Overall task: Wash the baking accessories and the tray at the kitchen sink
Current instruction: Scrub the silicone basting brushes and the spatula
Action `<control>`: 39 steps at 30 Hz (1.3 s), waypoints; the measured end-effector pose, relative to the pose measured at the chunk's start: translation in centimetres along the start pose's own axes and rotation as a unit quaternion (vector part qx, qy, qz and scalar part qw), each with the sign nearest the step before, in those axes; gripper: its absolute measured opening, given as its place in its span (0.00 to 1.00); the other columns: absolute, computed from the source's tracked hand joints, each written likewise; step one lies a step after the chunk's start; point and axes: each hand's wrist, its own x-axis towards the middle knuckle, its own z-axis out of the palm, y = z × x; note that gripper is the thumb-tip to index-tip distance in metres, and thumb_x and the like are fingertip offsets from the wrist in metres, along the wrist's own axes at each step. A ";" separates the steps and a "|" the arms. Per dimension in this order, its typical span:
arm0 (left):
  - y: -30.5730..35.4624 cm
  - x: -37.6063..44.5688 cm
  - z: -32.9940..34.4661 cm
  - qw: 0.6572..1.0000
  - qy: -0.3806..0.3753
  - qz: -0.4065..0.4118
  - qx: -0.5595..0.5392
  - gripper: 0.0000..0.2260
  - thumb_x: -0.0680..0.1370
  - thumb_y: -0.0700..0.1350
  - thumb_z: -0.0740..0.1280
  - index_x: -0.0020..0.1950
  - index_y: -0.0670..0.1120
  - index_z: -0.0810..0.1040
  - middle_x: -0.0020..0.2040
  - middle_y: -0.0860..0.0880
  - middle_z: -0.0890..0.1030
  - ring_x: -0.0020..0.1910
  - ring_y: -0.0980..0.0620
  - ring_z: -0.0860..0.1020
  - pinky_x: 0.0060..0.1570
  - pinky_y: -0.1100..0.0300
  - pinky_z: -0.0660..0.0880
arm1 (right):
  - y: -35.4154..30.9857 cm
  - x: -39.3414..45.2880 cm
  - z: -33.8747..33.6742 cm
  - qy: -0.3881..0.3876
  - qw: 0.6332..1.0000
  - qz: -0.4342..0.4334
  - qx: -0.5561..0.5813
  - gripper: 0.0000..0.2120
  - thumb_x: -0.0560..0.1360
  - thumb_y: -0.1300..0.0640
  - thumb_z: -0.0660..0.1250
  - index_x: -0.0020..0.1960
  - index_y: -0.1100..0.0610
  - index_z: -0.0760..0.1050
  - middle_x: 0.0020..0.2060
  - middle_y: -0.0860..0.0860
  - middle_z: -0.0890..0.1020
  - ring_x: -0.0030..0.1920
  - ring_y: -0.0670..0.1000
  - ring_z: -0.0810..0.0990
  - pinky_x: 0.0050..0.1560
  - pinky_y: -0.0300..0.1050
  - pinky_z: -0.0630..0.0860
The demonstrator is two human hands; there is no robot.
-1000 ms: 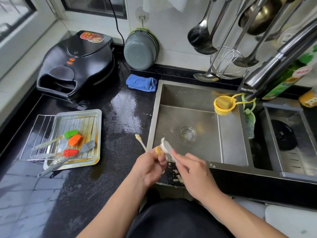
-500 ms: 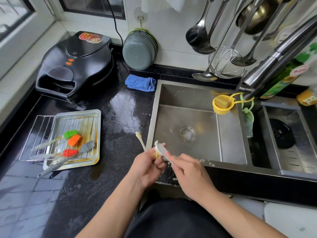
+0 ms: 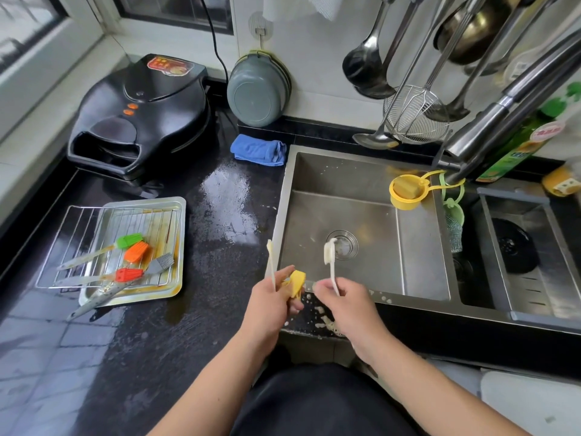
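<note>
My left hand (image 3: 267, 305) grips a yellow silicone brush (image 3: 297, 281) by its pale handle; my right hand (image 3: 344, 305) pinches a slim white scrubbing brush (image 3: 330, 253) over the steel sink (image 3: 421, 247).

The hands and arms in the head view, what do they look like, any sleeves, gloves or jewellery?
Both forearms are bare up to the frame's bottom edge, with no sleeves showing. The left hand and right hand wear no gloves, and no rings, watch or bracelet are visible.
</note>
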 end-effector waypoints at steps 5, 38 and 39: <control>0.7 -1.4 1.4 0.999 -0.020 0.030 -0.014 0.16 0.84 0.34 0.60 0.68 0.48 0.77 0.35 0.45 0.81 0.32 0.53 0.76 0.34 0.63 0.75 | -1.6 -0.1 1.4 -0.032 0.988 0.056 0.140 0.03 0.79 0.58 0.70 0.51 0.54 0.82 0.30 0.51 0.77 0.24 0.46 0.69 0.25 0.40 0.58; 6.6 -1.0 -6.2 0.913 -0.207 0.150 0.318 0.15 0.83 0.50 0.66 0.44 0.44 0.86 0.25 0.55 0.60 0.26 0.57 0.58 0.28 0.64 0.58 | -7.7 1.8 -6.5 -0.268 0.952 -0.021 -0.148 0.09 0.79 0.59 0.69 0.51 0.67 0.80 0.27 0.48 0.66 0.24 0.46 0.59 0.23 0.38 0.58; 6.6 -1.0 -6.2 0.912 -0.208 0.150 0.321 0.15 0.83 0.51 0.66 0.44 0.44 0.86 0.25 0.55 0.60 0.26 0.57 0.58 0.29 0.64 0.57 | -7.7 1.8 -6.5 -0.263 0.953 -0.021 -0.151 0.10 0.79 0.59 0.69 0.51 0.67 0.79 0.27 0.49 0.66 0.24 0.46 0.60 0.23 0.38 0.58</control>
